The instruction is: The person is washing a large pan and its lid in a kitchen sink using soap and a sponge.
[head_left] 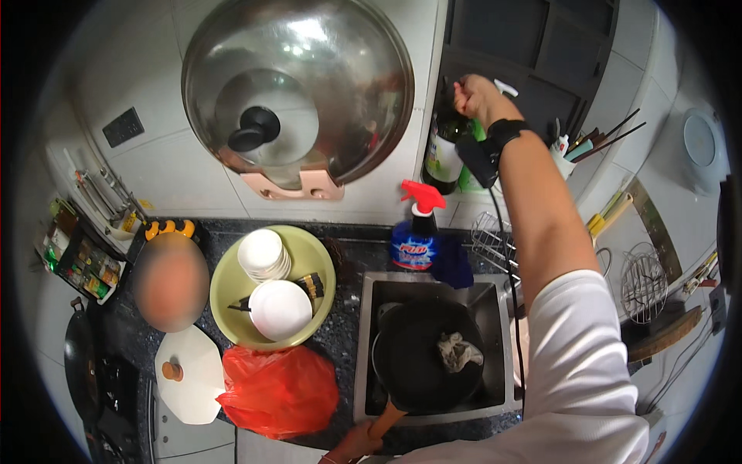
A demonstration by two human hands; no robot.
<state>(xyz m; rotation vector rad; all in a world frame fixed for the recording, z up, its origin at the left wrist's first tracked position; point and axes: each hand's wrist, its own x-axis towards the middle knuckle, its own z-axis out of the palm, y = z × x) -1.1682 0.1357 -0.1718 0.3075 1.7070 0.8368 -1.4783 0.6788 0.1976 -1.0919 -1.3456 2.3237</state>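
A black frying pan (413, 340) lies in the steel sink (362, 332) with a crumpled greyish cloth (461, 353) inside it. My left hand (357, 442), at the lower edge, is closed round the pan's wooden handle (386, 420). Stretched far forward, my right hand (475, 94) has its fingers curled by the top of a dark bottle with a pale label (444, 158) at the window. What those fingers hold is hidden. Beside that bottle is a green one (470, 182), partly covered by the black device on my wrist.
Behind the sink stands a blue spray bottle with a red trigger (415, 243), next to a dark blue cloth (452, 264). Left of it, a green basin (220, 290) holds white bowls (280, 309). A red plastic bag (282, 390) and white lid (188, 379) lie nearer; a big lid (348, 100) hangs above.
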